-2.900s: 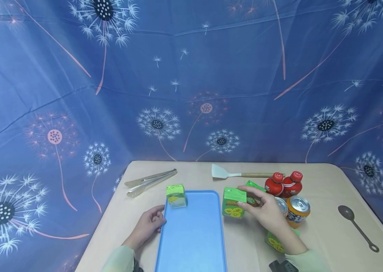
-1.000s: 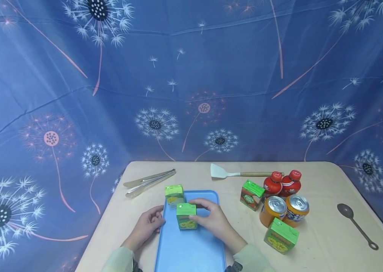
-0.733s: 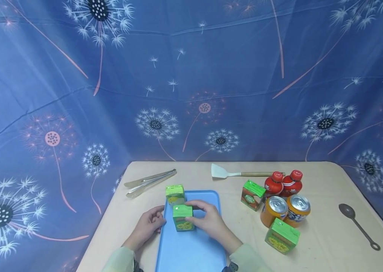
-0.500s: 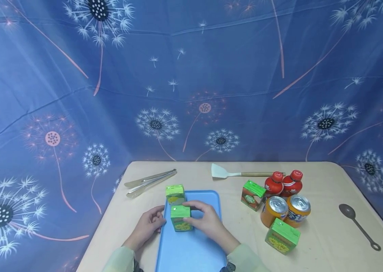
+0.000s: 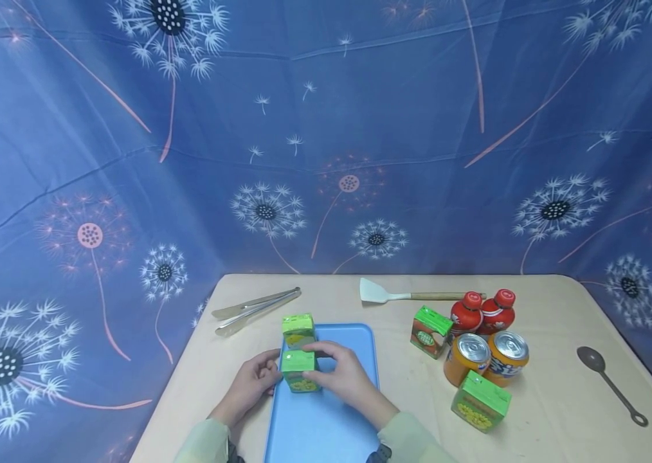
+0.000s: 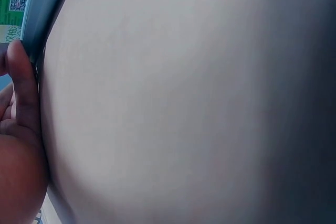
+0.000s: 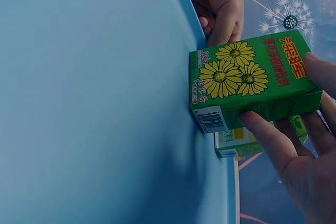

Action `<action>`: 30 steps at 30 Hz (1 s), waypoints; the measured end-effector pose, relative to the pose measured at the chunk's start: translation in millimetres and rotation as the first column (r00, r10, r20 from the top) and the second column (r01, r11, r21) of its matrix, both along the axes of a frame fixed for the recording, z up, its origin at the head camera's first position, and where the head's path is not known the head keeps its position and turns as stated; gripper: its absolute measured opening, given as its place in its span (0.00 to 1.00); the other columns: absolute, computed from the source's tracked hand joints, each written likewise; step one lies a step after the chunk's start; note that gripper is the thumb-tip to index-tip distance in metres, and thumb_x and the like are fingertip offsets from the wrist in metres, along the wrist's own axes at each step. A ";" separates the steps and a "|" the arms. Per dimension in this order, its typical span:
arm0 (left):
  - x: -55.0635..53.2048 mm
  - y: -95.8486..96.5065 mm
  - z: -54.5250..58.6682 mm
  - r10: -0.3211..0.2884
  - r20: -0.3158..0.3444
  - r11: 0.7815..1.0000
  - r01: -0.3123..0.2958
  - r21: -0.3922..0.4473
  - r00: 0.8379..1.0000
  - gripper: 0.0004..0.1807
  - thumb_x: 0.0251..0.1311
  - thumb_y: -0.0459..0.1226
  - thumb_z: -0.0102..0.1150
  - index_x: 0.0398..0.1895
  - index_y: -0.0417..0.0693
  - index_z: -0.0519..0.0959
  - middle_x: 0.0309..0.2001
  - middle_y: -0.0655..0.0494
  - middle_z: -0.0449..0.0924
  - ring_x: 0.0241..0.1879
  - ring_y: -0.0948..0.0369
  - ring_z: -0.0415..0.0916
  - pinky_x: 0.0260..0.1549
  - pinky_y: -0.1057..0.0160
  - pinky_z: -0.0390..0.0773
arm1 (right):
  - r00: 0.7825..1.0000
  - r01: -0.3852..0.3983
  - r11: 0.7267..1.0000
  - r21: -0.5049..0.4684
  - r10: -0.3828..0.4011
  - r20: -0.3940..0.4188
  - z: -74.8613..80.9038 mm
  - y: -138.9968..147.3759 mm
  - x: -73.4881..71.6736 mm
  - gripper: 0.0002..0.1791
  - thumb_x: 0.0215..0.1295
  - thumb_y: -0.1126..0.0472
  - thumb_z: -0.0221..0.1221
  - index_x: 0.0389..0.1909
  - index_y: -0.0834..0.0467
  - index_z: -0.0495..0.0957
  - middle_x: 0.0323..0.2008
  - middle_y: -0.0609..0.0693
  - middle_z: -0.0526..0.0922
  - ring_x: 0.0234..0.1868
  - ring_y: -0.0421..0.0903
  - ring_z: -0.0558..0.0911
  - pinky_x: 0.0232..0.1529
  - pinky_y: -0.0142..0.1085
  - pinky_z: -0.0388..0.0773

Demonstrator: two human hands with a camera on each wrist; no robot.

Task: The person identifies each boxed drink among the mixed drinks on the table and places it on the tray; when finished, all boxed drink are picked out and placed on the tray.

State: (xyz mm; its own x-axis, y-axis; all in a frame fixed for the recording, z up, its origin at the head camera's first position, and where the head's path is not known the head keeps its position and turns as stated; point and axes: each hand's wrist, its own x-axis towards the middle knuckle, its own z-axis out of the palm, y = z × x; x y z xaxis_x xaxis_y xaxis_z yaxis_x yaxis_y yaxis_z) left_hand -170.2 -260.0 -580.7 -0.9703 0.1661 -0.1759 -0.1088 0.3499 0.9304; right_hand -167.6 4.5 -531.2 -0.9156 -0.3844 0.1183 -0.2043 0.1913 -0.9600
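My right hand point(image 5: 344, 381) pinches a green drink carton point(image 5: 298, 368) with yellow flowers, upright at the left side of the blue tray point(image 5: 326, 431). The right wrist view shows the carton's printed front point(image 7: 236, 72), with thumb and fingers on its sides; whether its base touches the tray is hard to tell. Just behind it, a lighter green carton point(image 5: 298, 329) stands in the tray's far left corner. My left hand point(image 5: 249, 387) holds the tray's left edge with curled fingers; in the left wrist view a finger point(image 6: 22, 72) lies along the rim.
Metal tongs point(image 5: 256, 311) and a white spatula point(image 5: 380, 292) lie at the back. On the right stand two red bottles point(image 5: 497, 314), two orange cans point(image 5: 466, 360), a green-and-brown carton point(image 5: 430, 332) and another flowered carton point(image 5: 481, 402). A dark spoon point(image 5: 609, 384) lies far right.
My right hand has carried the flowered carton from the table right of the tray onto the tray's area, then slid leftward towards its left rim. My left hand has stayed put.
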 end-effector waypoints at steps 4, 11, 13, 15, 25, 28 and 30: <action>0.7 1.4 0.8 0.003 -0.007 1.000 -0.003 0.003 1.000 0.33 0.70 0.36 0.63 0.76 0.40 0.68 0.39 0.52 0.78 0.29 0.61 0.76 0.33 0.65 0.84 | 1.000 -0.004 1.000 -0.002 0.004 0.000 -0.5 -3.3 -0.4 0.26 0.62 0.55 0.75 0.61 0.50 0.83 0.59 0.41 0.83 0.63 0.51 0.80 0.65 0.60 0.74; 2.0 2.9 2.4 0.020 -0.010 1.000 -0.020 0.013 1.000 0.33 0.69 0.38 0.65 0.75 0.41 0.69 0.37 0.51 0.77 0.28 0.61 0.76 0.32 0.66 0.83 | 1.000 -0.004 1.000 -0.008 0.004 -0.009 -2.2 -6.6 -0.4 0.26 0.63 0.54 0.74 0.61 0.51 0.82 0.59 0.42 0.83 0.63 0.53 0.79 0.65 0.63 0.73; 1.9 3.1 2.2 0.023 -0.012 1.000 -0.023 0.022 1.000 0.33 0.69 0.38 0.66 0.75 0.41 0.69 0.37 0.51 0.77 0.28 0.61 0.77 0.31 0.66 0.83 | 1.000 0.000 1.000 -0.002 0.000 -0.004 -2.5 -6.8 -0.3 0.25 0.63 0.54 0.74 0.61 0.49 0.82 0.59 0.41 0.82 0.63 0.52 0.79 0.65 0.62 0.73; 1.6 3.0 1.4 0.022 -0.015 0.999 -0.021 0.024 1.000 0.33 0.69 0.38 0.66 0.75 0.41 0.69 0.37 0.51 0.77 0.28 0.61 0.77 0.31 0.66 0.83 | 1.000 0.003 1.000 0.002 -0.003 0.002 -2.3 -6.8 0.2 0.25 0.63 0.54 0.74 0.61 0.49 0.82 0.59 0.40 0.82 0.64 0.51 0.79 0.66 0.61 0.73; 1.9 3.0 0.7 0.015 -0.015 1.000 -0.015 0.020 1.000 0.33 0.70 0.38 0.64 0.76 0.40 0.68 0.38 0.52 0.77 0.28 0.61 0.76 0.30 0.66 0.82 | 1.000 -0.018 1.000 -0.025 0.018 0.013 -3.0 -6.0 2.3 0.26 0.64 0.55 0.73 0.63 0.50 0.81 0.58 0.38 0.82 0.63 0.49 0.79 0.66 0.58 0.74; 1.7 3.7 0.6 0.015 -0.018 1.000 -0.014 0.023 1.000 0.34 0.70 0.39 0.65 0.76 0.39 0.68 0.38 0.52 0.77 0.28 0.61 0.76 0.31 0.66 0.83 | 1.000 -0.024 0.999 -0.026 0.024 0.011 -3.6 -4.4 2.7 0.26 0.65 0.54 0.73 0.64 0.50 0.81 0.59 0.38 0.82 0.64 0.49 0.78 0.67 0.59 0.73; 1.6 3.7 0.7 0.015 -0.019 1.000 -0.014 0.023 1.000 0.34 0.70 0.40 0.65 0.76 0.39 0.68 0.38 0.52 0.77 0.28 0.61 0.76 0.31 0.66 0.83 | 1.000 -0.026 0.999 -0.025 0.026 0.012 -3.4 -3.1 2.9 0.27 0.65 0.54 0.73 0.64 0.50 0.80 0.59 0.38 0.82 0.65 0.49 0.78 0.68 0.59 0.72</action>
